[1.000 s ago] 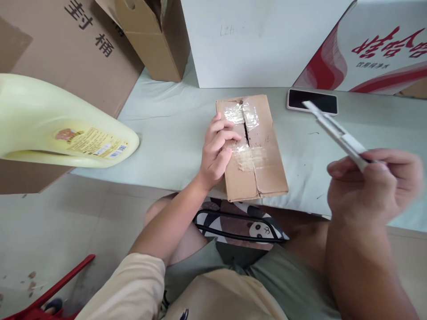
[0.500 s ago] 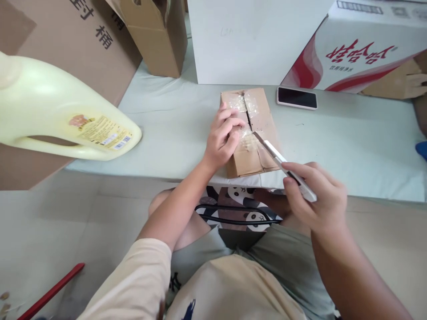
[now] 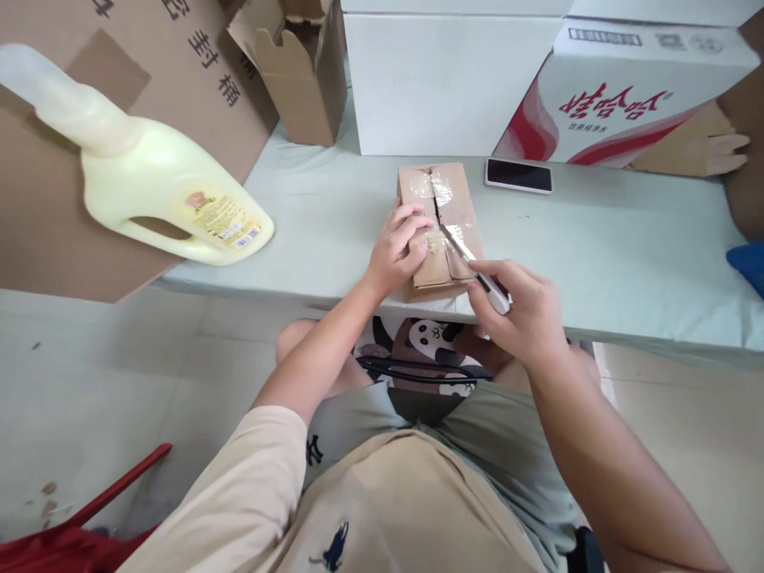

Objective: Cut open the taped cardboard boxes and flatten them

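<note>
A small cardboard box (image 3: 461, 208) lies on the cloth-covered surface, with clear tape across its top and a dark gap along the middle seam. My left hand (image 3: 399, 248) grips the left side of this box, its bent fingers resting on top near the seam. Wrapped round the handle of a box cutter (image 3: 490, 291) is my right hand (image 3: 522, 306). The cutter's extended blade points up and left, and its tip meets the seam beside my left fingertips. Whether the tip is inside the gap I cannot tell.
A phone (image 3: 518, 176) lies right of the small box. Behind stand a white box (image 3: 442, 87), a white-and-red carton (image 3: 602, 103) and an open brown carton (image 3: 310, 99). At left are a yellow jug (image 3: 173, 183) and a big carton (image 3: 137, 95). Something red (image 3: 119, 485) is on the floor.
The box cutter and my right hand have come closer to the box, the blade tip shifting slightly along the seam. My left hand stays on the box. The camera view has shifted.
</note>
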The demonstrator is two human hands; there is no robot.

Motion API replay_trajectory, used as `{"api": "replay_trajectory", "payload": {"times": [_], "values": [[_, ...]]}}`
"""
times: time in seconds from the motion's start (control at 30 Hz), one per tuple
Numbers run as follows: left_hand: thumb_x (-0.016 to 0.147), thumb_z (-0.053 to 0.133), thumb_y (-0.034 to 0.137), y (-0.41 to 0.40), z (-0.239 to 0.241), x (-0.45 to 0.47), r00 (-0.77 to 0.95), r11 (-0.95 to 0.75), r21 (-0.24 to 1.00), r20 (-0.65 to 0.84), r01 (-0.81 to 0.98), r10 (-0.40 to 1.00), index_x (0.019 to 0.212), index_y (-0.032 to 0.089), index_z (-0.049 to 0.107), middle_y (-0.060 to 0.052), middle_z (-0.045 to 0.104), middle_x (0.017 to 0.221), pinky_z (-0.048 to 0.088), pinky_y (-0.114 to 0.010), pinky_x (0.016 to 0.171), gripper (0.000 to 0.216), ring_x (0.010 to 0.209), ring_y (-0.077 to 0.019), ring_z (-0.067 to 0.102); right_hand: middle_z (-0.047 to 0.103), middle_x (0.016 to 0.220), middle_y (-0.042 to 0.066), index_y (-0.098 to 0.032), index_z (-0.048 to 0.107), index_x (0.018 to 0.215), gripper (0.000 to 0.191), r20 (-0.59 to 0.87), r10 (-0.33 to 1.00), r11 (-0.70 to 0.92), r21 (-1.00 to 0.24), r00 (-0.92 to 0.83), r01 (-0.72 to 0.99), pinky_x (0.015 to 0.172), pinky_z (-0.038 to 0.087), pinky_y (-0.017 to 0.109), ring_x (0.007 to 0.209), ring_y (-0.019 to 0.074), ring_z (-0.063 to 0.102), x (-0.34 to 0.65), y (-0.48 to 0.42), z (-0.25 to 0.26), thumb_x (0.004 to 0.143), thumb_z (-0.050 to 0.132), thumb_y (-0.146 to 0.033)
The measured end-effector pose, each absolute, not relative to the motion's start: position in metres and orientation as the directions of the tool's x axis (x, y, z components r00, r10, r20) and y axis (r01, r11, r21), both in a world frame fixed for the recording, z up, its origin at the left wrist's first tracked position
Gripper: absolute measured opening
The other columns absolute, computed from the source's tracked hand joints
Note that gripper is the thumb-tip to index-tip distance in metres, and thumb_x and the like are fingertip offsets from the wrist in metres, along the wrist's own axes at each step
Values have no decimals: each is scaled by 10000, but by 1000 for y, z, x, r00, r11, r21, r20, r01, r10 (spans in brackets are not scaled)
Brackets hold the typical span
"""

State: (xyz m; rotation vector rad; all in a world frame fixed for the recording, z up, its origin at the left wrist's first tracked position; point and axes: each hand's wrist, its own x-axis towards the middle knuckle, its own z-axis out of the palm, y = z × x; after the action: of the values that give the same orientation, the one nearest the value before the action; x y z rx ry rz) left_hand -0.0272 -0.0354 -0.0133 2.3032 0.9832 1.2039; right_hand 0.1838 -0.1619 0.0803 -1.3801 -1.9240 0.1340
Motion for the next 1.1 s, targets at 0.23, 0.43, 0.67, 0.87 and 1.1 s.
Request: {"api": "replay_trajectory", "payload": {"times": [0.23,0.43,0.67,0.87,1.1], "values": [[1092,382,543,-101,-5,-15,445,-701,558,542,444,713,1317,267,639,-142,637,1457,385,-595,1349,439,1417,-302,607,732,722,-16,-234,730,966,87,482,871,385,-546,-97,744,553,478,253,556,131,633,197,-209,97,921,657,-249],[1098,343,554,-127,-6,-4,398,-672,572,542,471,740,1322,251,636,-149,631,1456,386,-626,1337,478,1432,-316,589,785,780,-13,-228,698,1031,85,508,856,406,-547,-94,732,564,512,227,577,124,695,200,-230,82,982,629,-223],[1106,281,536,-120,-9,0,375,-661,580,546,475,749,1276,255,645,-138,628,1428,369,-627,1344,490,1422,-310,576,857,956,50,-205,738,1152,207,517,852,380,-512,-76,770,692,621,242,769,182,824,199,-231,78,990,610,-202],[1107,280,520,-123,-8,1,363,-661,588,554,467,749,1289,258,629,-132,611,1444,349,-622,1355,473,1408,-298,581,840,855,17,-207,712,1099,174,576,813,393,-431,-87,812,628,599,223,659,157,788,187,-227,87,977,590,-186],[1088,298,425,-124,-7,4,356,-648,600,543,470,761,1282,248,627,-135,587,1472,360,-616,1348,421,1432,-303,558,849,876,16,-203,694,1097,171,580,813,391,-465,-60,794,655,625,207,673,146,799,184,-233,89,963,598,-159]]}}
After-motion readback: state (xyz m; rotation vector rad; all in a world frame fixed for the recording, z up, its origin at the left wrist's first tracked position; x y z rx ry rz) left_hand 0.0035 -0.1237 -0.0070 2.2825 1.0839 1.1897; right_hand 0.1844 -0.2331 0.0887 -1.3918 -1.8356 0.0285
